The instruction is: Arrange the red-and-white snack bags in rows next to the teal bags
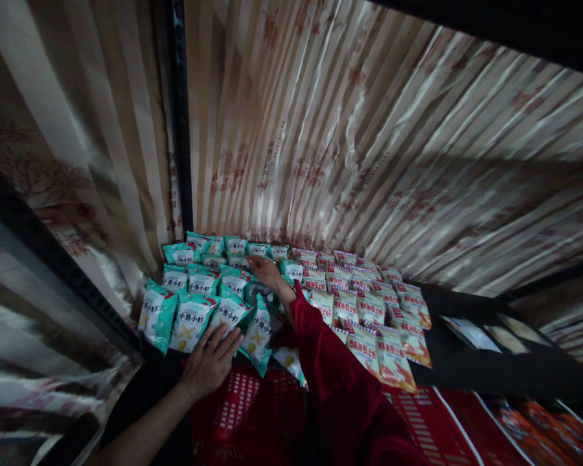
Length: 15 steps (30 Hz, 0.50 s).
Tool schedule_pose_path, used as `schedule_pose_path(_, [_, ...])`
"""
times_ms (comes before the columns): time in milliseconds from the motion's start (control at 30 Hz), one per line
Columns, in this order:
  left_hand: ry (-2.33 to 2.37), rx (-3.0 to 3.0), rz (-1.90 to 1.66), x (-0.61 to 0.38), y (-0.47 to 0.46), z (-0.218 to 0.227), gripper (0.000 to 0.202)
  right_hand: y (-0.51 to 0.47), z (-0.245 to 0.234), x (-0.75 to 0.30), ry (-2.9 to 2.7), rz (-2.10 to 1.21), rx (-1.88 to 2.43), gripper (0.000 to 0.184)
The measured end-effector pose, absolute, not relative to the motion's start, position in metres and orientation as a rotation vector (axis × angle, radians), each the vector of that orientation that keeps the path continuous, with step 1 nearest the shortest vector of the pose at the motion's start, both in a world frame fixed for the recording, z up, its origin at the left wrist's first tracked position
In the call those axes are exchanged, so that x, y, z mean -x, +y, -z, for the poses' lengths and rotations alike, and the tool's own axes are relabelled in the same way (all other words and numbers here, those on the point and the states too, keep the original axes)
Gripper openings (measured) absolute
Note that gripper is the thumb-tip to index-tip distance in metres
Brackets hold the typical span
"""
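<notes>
Rows of teal-and-white snack bags (192,321) stand on a dark shelf. My left hand (214,362) lies with its fingers spread against the lower part of a front-row snack bag (229,312). Farther back, my right hand (268,272) reaches over the rows, its fingers drawn together at the right edge of a teal snack bag (238,262). The fingertips are small and dim there. A teal snack bag (258,336) leans at the front, between my two arms. My red right sleeve hides part of the bags behind it.
Red-and-white snack bags (372,309) fill rows to the right. Flat packets (471,333) lie farther right on the black shelf (466,369). Red baskets (245,408) stand below the front edge, one with orange packets (539,430). Curtain-like sheeting (282,129) and a dark post (181,116) stand behind.
</notes>
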<state>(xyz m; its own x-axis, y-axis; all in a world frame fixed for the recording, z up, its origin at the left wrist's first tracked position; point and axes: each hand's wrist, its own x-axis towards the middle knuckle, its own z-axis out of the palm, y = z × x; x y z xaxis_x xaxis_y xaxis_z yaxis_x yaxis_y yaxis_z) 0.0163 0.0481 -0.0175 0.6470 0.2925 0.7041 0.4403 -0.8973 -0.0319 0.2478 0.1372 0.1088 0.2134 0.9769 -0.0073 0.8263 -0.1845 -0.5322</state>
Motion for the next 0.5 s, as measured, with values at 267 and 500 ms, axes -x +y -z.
schedule_pose_path(267, [-0.615,2.652,1.086,-0.016,0.048,0.019,0.04,0.136,-0.108,-0.253,-1.577,-0.385,2.212,0.034])
schedule_pose_path(500, [-0.617,2.633,1.066,-0.017,0.048,0.021,0.043,0.155,-0.111,-0.26,-1.596,-0.263,2.23,0.033])
